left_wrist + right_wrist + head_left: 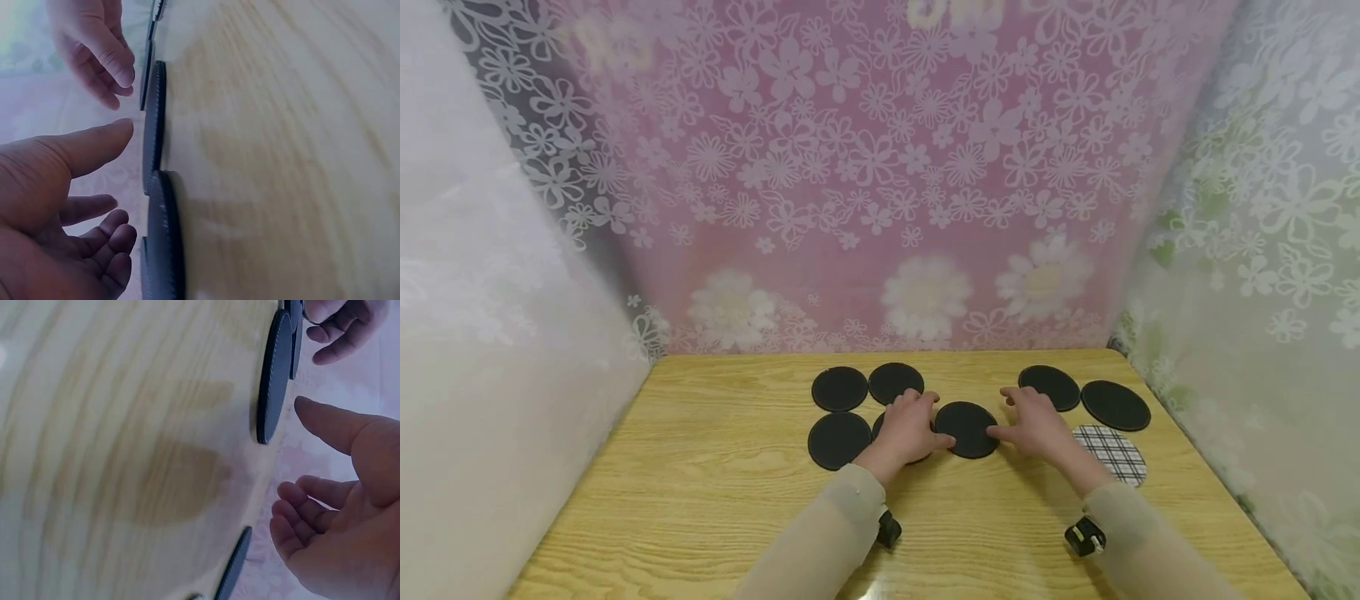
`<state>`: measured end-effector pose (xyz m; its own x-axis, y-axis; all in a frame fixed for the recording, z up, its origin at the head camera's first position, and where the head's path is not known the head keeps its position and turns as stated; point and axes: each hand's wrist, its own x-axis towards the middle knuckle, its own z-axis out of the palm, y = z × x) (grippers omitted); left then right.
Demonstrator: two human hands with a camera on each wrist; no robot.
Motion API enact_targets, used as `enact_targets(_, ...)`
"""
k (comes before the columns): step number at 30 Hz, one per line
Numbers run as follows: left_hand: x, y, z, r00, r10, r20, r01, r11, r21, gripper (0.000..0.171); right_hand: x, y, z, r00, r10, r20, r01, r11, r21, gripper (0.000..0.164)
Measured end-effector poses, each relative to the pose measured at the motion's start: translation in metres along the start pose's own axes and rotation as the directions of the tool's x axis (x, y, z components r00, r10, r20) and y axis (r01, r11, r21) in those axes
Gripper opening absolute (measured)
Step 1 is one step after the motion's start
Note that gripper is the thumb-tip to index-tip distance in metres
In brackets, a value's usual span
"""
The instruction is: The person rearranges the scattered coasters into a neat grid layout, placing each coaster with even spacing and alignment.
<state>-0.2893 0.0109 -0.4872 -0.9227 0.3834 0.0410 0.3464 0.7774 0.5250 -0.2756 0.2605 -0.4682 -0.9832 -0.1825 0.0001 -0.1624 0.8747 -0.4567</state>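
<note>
A black round coaster point(967, 430) with a stitched edge lies flat on the table between my two hands. On its left, my left hand point(908, 427) hovers with thumb and fingers spread, partly hiding another black coaster point(166, 234) beneath it. My right hand point(1036, 423) is held on the other side, fingers loosely bent and thumb pointing inward. From the head, both thumb tips overlap the middle coaster's edges. In the right wrist view, a gap shows between the right thumb and this coaster point(275, 378). Neither hand holds anything.
Three more black coasters, one of them at the front left point(839, 442), lie left of my left hand. Two black coasters point(1116, 406) sit at the back right, near a plaid coaster point(1116, 454) beside my right forearm. Flowered curtains point(880, 167) enclose the wooden table point(700, 500).
</note>
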Motion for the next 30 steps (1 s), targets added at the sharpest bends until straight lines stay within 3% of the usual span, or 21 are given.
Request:
enact_targets(5,0.003,0.010,-0.006,0.999,0.033,-0.043,-0.032,0.999,0.018,0.072,-0.004,0.007,-0.012,0.999,-0.032,-0.042,0.029,0.998,-0.064,0.082)
enact_targets(19,0.027,0.041,-0.007,0.998,0.054,-0.019,-0.051,0.987,0.155,0.074,-0.010,0.056,-0.032,0.999,0.035,-0.017,-0.037,0.991,-0.129,0.096)
enact_targets(30,0.047,0.042,0.009,1.000,0.029,-0.011,-0.027,0.986,0.163,0.075,-0.006,0.087,-0.039,0.998,0.069,0.015,-0.067,0.991,-0.117,0.099)
